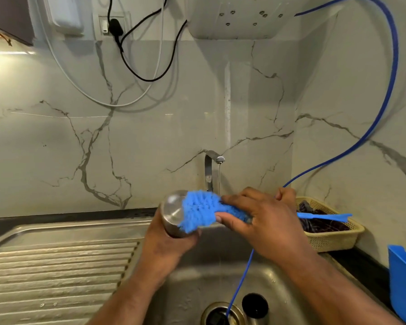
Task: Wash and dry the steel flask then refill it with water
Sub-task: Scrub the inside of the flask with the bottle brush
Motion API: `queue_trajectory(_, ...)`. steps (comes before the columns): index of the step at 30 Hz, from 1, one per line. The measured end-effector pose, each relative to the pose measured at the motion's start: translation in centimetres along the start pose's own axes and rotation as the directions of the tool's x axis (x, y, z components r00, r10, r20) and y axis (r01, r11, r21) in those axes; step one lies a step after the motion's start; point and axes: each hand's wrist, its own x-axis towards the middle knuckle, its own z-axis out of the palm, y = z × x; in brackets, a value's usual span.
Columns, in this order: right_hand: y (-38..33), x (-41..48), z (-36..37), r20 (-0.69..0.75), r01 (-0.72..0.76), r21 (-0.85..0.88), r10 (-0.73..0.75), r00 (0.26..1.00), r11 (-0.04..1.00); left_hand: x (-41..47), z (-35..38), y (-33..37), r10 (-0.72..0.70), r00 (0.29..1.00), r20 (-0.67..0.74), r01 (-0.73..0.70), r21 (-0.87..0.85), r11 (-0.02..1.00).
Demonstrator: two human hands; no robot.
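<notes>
The steel flask point(174, 213) is a plain silver cylinder with a dull shine. It is in the air above the sink point(197, 277), tilted, with its round end toward the camera. The left hand point(171, 245) grips its body, and the blue bristles of a brush point(198, 211) touch the end.

A dark table point(361, 261) carries a steel sink point(56, 266) whose ribbed drainboard lies to the left of the basin. In the basin, a thin blue hose point(240, 282) drops into the drain point(217, 313), and a black-capped steel cylinder point(254, 306) stands just beside it. On the table to the right sit a beige plastic basket point(333, 240) and a blue plastic container point(403, 285).
</notes>
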Motion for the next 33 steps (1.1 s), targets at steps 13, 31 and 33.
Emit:
queue_trajectory(13,2.0,-0.3,0.5,0.28,-0.136,0.201,0.076,0.957,0.97,0.6,-1.0,1.8,-0.341,0.933,0.115,0.258,-0.874,0.411)
queue_trajectory(31,-1.2,4.7,-2.3,0.082,-0.083,0.483,0.049,0.995,0.872,1.8,-2.0,-0.7,-0.091,0.963,-0.254,0.111,0.067,0.992)
queue_trajectory(33,-2.0,5.7,-3.7,0.144,-0.055,0.415,-0.006,0.99,0.908,1.8,-2.1,-1.4,0.061,0.961,-0.271,0.031,0.324,0.946)
